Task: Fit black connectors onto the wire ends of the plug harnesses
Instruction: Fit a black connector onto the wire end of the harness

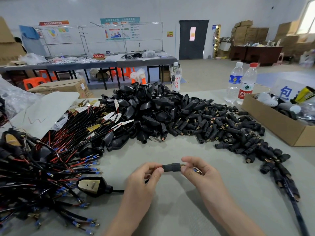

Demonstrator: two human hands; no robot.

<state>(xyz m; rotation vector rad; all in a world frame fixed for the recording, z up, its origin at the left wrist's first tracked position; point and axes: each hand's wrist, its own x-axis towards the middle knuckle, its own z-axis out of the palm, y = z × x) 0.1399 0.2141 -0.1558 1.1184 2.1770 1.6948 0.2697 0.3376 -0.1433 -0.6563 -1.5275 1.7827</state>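
Observation:
A black connector (171, 167) lies level between both hands above the grey table. My left hand (146, 176) pinches a red wire (157, 166) where it enters the connector's left end. My right hand (198, 171) pinches the right end, where a brass tip shows; a blue terminal (196, 171) peeks from under its fingers. The wire's black cable runs left to a plug (92, 185) with a brass face, lying on the table. A heap of loose black connectors (226, 130) spreads to the right. Plug harnesses (51, 159) with red and black wires pile up on the left.
A mound of black plug covers (150, 109) rises at the centre back. An open cardboard box (279, 126) sits at the right edge, with two water bottles (242, 82) behind it and another bottle (176, 77) further left. Several finished black leads (288, 184) trail along the right.

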